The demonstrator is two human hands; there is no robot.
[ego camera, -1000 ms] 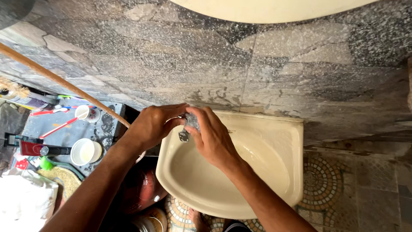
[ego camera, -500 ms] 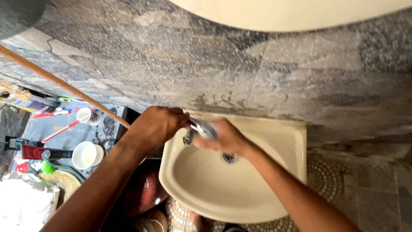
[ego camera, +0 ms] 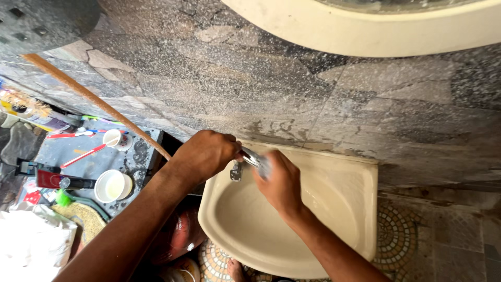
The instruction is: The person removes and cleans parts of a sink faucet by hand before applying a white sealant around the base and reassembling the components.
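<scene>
Left hand clenching around base of small chrome metal tap at back rim of cream ceramic washbasin. Right hand gripping spout end, blurred. Tap axis running left-right between both hands, touching each.

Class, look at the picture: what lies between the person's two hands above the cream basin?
In the head view, a metal tap spans between the left hand and right hand.

Lighting: soft, even daylight; no harsh glare. Shadow: dim recess under the sink's left edge. Blur: motion smear on right hand fingers at the tap. Focus: stone wall sharp. Distortion: wide-angle bending at frame edges.
</scene>
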